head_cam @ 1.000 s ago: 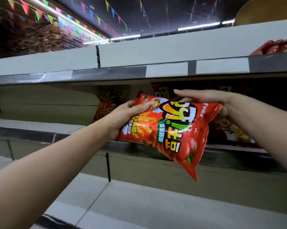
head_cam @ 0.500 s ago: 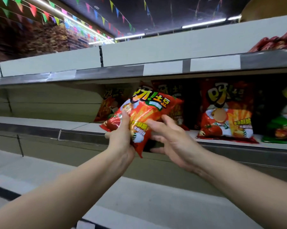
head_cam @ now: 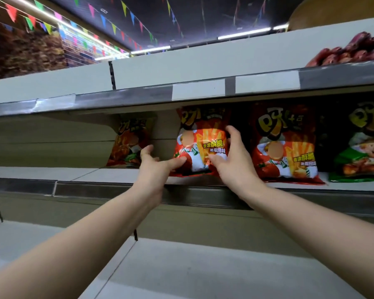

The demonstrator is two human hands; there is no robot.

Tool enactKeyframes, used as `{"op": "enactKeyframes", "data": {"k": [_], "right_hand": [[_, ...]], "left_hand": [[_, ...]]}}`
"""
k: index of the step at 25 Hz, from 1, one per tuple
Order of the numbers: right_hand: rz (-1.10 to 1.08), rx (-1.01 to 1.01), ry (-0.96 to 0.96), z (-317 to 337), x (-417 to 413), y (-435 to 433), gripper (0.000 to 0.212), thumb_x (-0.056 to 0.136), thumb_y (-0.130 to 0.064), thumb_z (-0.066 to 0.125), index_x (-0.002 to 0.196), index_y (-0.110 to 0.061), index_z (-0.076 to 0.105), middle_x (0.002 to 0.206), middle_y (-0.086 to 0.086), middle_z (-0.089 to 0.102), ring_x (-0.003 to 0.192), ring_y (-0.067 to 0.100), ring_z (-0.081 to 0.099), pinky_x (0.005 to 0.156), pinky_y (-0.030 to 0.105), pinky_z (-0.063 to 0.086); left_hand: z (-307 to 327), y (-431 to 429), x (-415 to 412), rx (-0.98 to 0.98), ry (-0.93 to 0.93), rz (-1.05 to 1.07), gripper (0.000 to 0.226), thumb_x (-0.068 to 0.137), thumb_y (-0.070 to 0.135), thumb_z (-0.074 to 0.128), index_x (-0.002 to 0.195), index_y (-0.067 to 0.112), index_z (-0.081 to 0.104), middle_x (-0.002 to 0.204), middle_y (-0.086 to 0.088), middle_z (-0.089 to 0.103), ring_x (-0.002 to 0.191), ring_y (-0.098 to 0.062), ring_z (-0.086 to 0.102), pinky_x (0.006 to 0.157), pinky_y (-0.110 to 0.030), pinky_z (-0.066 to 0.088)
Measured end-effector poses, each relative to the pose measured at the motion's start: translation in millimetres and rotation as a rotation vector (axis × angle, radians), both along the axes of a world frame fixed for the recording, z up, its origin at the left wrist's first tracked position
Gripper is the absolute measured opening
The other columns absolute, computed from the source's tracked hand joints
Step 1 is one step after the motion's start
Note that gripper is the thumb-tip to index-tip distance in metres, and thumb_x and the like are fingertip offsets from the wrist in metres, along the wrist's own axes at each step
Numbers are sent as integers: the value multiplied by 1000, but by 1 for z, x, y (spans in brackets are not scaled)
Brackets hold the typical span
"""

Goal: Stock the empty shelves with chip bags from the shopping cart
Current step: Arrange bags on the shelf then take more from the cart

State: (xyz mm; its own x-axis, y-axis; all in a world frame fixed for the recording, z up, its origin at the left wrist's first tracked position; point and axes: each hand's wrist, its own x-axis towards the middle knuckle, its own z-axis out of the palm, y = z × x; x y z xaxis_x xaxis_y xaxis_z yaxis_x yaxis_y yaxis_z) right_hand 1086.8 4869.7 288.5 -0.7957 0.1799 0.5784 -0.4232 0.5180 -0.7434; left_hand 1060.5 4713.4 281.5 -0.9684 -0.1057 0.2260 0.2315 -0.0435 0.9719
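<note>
A red chip bag (head_cam: 200,145) stands upright on the middle shelf (head_cam: 121,175), under the shelf above. My right hand (head_cam: 231,156) holds its right side, thumb across the front and fingers curled at the edge. My left hand (head_cam: 158,167) has straight fingers touching the bag's lower left corner. An orange chip bag (head_cam: 130,140) leans at the back to the left. Another red chip bag (head_cam: 283,145) stands to the right, and a green chip bag (head_cam: 360,147) stands beyond it.
The upper shelf (head_cam: 203,92) carries blank price strips and dark red packets (head_cam: 352,50) at the far right. The middle shelf's left part and the bottom shelf (head_cam: 181,266) show bare boards. The shopping cart is out of view.
The red bag went from tilted in mid-air in both hands to upright on the middle shelf. My left hand let go of its grip and now only touches the bag's corner.
</note>
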Motion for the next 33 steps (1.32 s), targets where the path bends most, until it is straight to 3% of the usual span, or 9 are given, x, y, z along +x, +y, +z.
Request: {"op": "enactKeyframes", "data": {"k": [3,5,11,14,17,20,23,26,33], "right_hand": [[-85,171,-51,-4,-10,2,72,91,-7,56,147,-22,13,143,6,28,127,21,40,87,19,29],[-119,292,-141,-5,-15,1,73,92,-10,54,147,-23,7,142,8,23,122,25,43,82,24,32],[-270,553,-275,-4,-19,-4,75,89,-8,54,144,-17,2,137,14,20,115,30,48,78,34,41],[-288,557,-284,-4,-17,-8,77,90,-11,54,144,-15,0,140,15,19,118,30,46,77,32,37],[-283,548,-247,-4,-7,-9,85,91,-18,55,147,-12,-9,148,17,8,134,31,29,98,34,37],[-262,589,-70,-11,2,-13,87,90,-23,56,148,-8,-7,152,17,-2,142,31,5,114,38,18],[-175,585,177,-21,4,-27,74,83,-12,63,143,2,23,147,27,19,138,40,19,113,45,22],[-76,525,308,-26,2,-49,61,81,-10,61,134,1,33,141,27,31,133,40,31,108,45,30],[156,465,282,-21,12,-110,59,86,-13,57,138,-5,30,142,10,25,131,19,28,99,13,17]], "left_hand": [[12,7,-15,-280,101,-162,94,76,19,76,149,19,17,134,-4,47,120,-17,49,101,-30,39],[15,14,-27,-396,140,-264,77,76,15,76,140,15,33,128,0,54,113,-14,54,101,-31,43],[3,33,-49,-676,281,-125,62,80,26,73,130,12,39,129,-6,42,117,-21,49,96,-26,41],[2,30,-48,-685,280,-144,65,80,28,73,132,14,36,131,-5,41,119,-21,48,97,-27,42],[0,26,-40,-619,279,-179,89,68,42,79,138,21,27,135,-3,46,121,-18,51,103,-38,44],[-6,21,-24,-554,260,-93,116,62,50,75,150,30,1,149,-2,35,130,-13,45,108,-37,40],[-15,10,-3,-472,292,42,94,83,25,70,151,19,6,153,2,24,118,8,50,98,-15,42],[-25,-11,19,-462,279,140,75,90,20,61,150,23,17,153,4,27,135,-6,35,111,-25,30],[-31,-85,56,-447,185,290,68,88,16,65,145,21,28,142,-2,40,123,-12,48,106,-33,41]]}}
